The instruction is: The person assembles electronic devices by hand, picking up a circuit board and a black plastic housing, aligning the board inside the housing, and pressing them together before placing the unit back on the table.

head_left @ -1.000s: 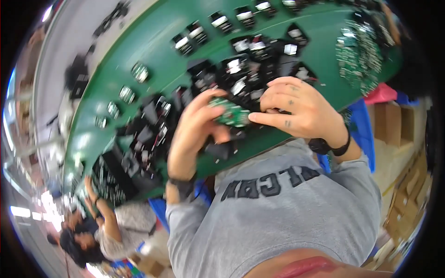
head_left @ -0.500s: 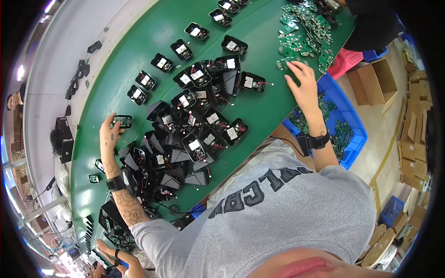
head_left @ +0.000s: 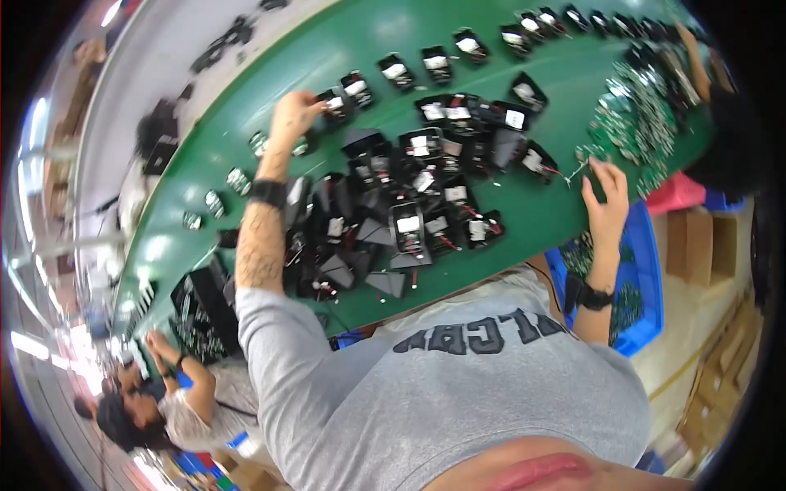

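Reaching out over the green table, my left hand (head_left: 295, 116) has its fingers closed on the edge of a small black casing (head_left: 334, 106) with a white label inside, at the near-left end of a curved row. Beside its wrist lies a casing with a green board (head_left: 301, 146), partly hidden by the hand. My right hand (head_left: 607, 195) is at the near edge of a heap of green circuit boards (head_left: 630, 114), thumb and fingers apart, fingertips by a loose board (head_left: 591, 153). A black casing with a red wire (head_left: 540, 161) lies left of it.
A large pile of black casings (head_left: 409, 225) covers the middle of the table (head_left: 508, 237). Several green-board pieces (head_left: 238, 181) lie at the left. A blue crate (head_left: 648, 290) of boards stands by the table's right edge. Other people (head_left: 205, 401) sit at the lower left; another person's arm (head_left: 694, 61) is at the far right.
My left hand has left the green-board casing it held and moved along to a white-labelled casing in the row. My right hand stays by the board heap. The view has turned.
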Action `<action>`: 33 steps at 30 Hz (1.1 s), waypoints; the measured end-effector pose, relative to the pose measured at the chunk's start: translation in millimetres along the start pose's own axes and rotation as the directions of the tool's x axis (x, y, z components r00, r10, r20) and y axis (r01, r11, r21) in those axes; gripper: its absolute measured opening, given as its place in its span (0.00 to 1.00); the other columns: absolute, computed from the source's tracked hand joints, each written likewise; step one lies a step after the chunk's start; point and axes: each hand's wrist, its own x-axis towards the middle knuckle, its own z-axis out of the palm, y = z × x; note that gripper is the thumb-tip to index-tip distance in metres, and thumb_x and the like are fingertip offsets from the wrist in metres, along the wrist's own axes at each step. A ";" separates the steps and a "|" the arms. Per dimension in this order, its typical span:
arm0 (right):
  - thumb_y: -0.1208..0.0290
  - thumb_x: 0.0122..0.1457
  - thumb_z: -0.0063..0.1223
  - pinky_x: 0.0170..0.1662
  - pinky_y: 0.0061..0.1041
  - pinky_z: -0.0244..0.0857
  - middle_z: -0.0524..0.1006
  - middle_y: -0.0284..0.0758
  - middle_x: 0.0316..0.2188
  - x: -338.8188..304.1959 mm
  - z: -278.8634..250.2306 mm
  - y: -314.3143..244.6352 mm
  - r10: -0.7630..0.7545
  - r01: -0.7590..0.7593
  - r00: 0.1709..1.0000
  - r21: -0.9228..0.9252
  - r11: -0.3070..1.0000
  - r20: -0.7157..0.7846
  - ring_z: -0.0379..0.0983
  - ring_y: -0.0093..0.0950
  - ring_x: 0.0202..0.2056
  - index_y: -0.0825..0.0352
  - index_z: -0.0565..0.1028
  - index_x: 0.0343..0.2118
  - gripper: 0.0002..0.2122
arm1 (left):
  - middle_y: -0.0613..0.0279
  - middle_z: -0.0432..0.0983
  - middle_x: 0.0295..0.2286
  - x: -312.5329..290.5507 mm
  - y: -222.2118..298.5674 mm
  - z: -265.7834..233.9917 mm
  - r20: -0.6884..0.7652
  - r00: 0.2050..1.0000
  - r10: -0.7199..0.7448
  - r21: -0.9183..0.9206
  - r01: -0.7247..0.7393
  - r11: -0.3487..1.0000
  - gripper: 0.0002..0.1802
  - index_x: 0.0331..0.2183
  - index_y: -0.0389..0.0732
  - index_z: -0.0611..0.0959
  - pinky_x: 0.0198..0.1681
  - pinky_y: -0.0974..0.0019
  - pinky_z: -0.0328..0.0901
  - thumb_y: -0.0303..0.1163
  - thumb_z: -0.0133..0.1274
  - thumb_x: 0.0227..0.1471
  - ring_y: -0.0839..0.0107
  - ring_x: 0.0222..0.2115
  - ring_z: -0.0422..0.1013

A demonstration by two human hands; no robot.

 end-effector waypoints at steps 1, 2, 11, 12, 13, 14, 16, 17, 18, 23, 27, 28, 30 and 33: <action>0.74 0.48 0.62 0.49 0.29 0.63 0.71 0.35 0.45 -4.2 2.0 5.9 -0.052 0.056 0.996 -0.052 0.997 0.072 0.68 0.32 0.47 0.60 0.74 0.51 0.23 | 0.45 0.79 0.32 1.1 -2.1 6.3 -0.052 0.998 0.026 -0.063 -0.029 0.998 0.23 0.37 0.36 0.83 0.40 0.58 0.68 0.45 0.61 0.45 0.52 0.34 0.75; 0.74 0.48 0.62 0.49 0.29 0.63 0.71 0.35 0.45 -2.9 3.3 -2.2 -0.077 0.079 0.994 -0.027 0.996 0.078 0.68 0.32 0.47 0.60 0.74 0.51 0.23 | 0.48 0.79 0.29 1.0 -6.8 11.3 -0.074 0.997 0.029 0.013 -0.028 1.000 0.22 0.34 0.36 0.82 0.37 0.59 0.68 0.46 0.60 0.46 0.55 0.32 0.76; 0.79 0.49 0.60 0.44 0.28 0.64 0.75 0.34 0.34 3.8 1.8 -18.4 0.216 -0.242 0.965 0.190 0.952 0.148 0.70 0.32 0.40 0.66 0.78 0.36 0.10 | 0.63 0.72 0.22 -43.0 5.9 -3.1 -0.363 0.924 -0.118 -0.623 -0.147 0.768 0.10 0.28 0.39 0.75 0.26 0.69 0.65 0.36 0.53 0.54 0.72 0.22 0.69; 0.81 0.49 0.59 0.43 0.27 0.65 0.75 0.34 0.33 4.3 0.4 -21.9 0.126 -0.137 0.990 0.194 0.971 0.065 0.71 0.32 0.38 0.66 0.78 0.35 0.09 | 0.63 0.72 0.24 -59.4 -6.1 -23.2 -0.052 0.993 -0.111 -0.803 0.024 0.595 0.09 0.32 0.39 0.76 0.21 0.73 0.64 0.35 0.52 0.56 0.75 0.18 0.67; 0.83 0.48 0.58 0.41 0.26 0.65 0.74 0.34 0.33 5.8 1.0 -26.9 0.023 -0.022 1.000 0.189 0.982 -0.006 0.71 0.32 0.36 0.67 0.78 0.34 0.09 | 0.65 0.71 0.25 -89.3 32.1 -28.9 -0.020 0.961 -0.277 -0.934 0.081 0.347 0.13 0.41 0.37 0.74 0.16 0.77 0.59 0.35 0.48 0.58 0.81 0.16 0.62; 0.83 0.47 0.58 0.42 0.27 0.65 0.74 0.34 0.33 3.3 0.7 -26.5 -0.031 0.029 1.000 0.124 0.992 0.007 0.71 0.32 0.37 0.66 0.78 0.33 0.09 | 0.68 0.69 0.27 -119.2 68.7 -35.1 0.060 0.903 -0.424 -0.993 0.098 0.069 0.20 0.50 0.35 0.72 0.11 0.82 0.53 0.35 0.45 0.60 0.86 0.14 0.57; 0.82 0.46 0.59 0.42 0.28 0.65 0.73 0.35 0.35 -5.8 0.3 -23.0 -0.114 0.110 0.989 0.048 0.993 0.097 0.70 0.33 0.39 0.66 0.78 0.33 0.10 | 0.66 0.69 0.30 -170.3 65.2 -24.1 0.160 0.982 0.101 -0.960 0.179 -0.217 0.29 0.60 0.38 0.60 0.10 0.85 0.51 0.40 0.42 0.62 0.86 0.16 0.56; 0.81 0.45 0.60 0.45 0.30 0.66 0.73 0.34 0.38 -7.9 -6.4 -30.0 -0.092 0.081 0.983 0.074 0.994 0.159 0.69 0.33 0.42 0.65 0.78 0.34 0.11 | 0.65 0.67 0.32 -190.9 75.1 -17.5 0.276 0.959 0.070 -0.906 0.284 -0.313 0.31 0.61 0.40 0.58 0.10 0.84 0.51 0.41 0.43 0.62 0.86 0.17 0.56; 0.82 0.44 0.59 0.48 0.31 0.65 0.73 0.35 0.42 -9.5 -12.2 -27.1 -0.136 0.123 0.971 0.075 0.990 0.196 0.69 0.35 0.46 0.65 0.78 0.35 0.13 | 0.63 0.65 0.33 -211.2 78.6 -8.9 0.305 0.937 0.171 -0.821 0.349 -0.452 0.31 0.62 0.42 0.57 0.10 0.83 0.51 0.42 0.43 0.62 0.84 0.18 0.56; 0.84 0.43 0.53 0.56 0.36 0.60 0.71 0.34 0.52 19.6 -29.0 -30.8 -0.308 0.293 0.882 0.098 0.951 0.357 0.64 0.37 0.56 0.63 0.76 0.43 0.20 | 0.52 0.71 0.40 -245.8 116.7 18.5 0.442 0.870 0.219 -0.682 0.485 -0.548 0.29 0.62 0.47 0.57 0.10 0.82 0.51 0.43 0.40 0.63 0.80 0.15 0.59; 0.84 0.44 0.52 0.60 0.38 0.55 0.68 0.32 0.56 34.2 -34.5 -30.4 -0.311 0.310 0.691 0.121 0.943 0.653 0.59 0.35 0.60 0.62 0.71 0.51 0.26 | 0.39 0.74 0.42 -237.6 139.9 43.6 0.454 0.838 0.304 -0.701 0.546 -0.459 0.31 0.63 0.49 0.54 0.12 0.81 0.54 0.46 0.39 0.63 0.77 0.14 0.62; 0.83 0.44 0.53 0.59 0.38 0.55 0.68 0.33 0.56 35.1 -36.5 -31.3 -0.311 0.319 0.669 0.117 0.941 0.675 0.60 0.36 0.59 0.63 0.72 0.51 0.26 | 0.38 0.74 0.41 -237.2 144.4 43.0 0.450 0.822 0.350 -0.679 0.569 -0.463 0.33 0.63 0.49 0.53 0.13 0.81 0.55 0.47 0.41 0.62 0.75 0.14 0.63; 0.82 0.44 0.54 0.59 0.38 0.56 0.68 0.33 0.56 37.3 -39.4 -26.8 -0.318 0.337 0.639 0.117 0.934 0.700 0.61 0.36 0.58 0.63 0.72 0.50 0.25 | 0.35 0.73 0.41 -234.9 147.5 51.6 0.395 0.800 0.451 -0.647 0.591 -0.482 0.38 0.64 0.50 0.50 0.14 0.79 0.59 0.50 0.45 0.59 0.69 0.18 0.69; 0.79 0.43 0.59 0.57 0.38 0.57 0.69 0.37 0.55 36.7 -42.4 -17.2 -0.333 0.391 0.724 0.038 0.920 0.604 0.65 0.38 0.54 0.64 0.73 0.48 0.24 | 0.42 0.72 0.44 -229.8 159.8 60.2 0.285 0.870 0.402 -0.813 0.442 -0.379 0.36 0.64 0.47 0.50 0.15 0.78 0.63 0.45 0.43 0.61 0.60 0.30 0.77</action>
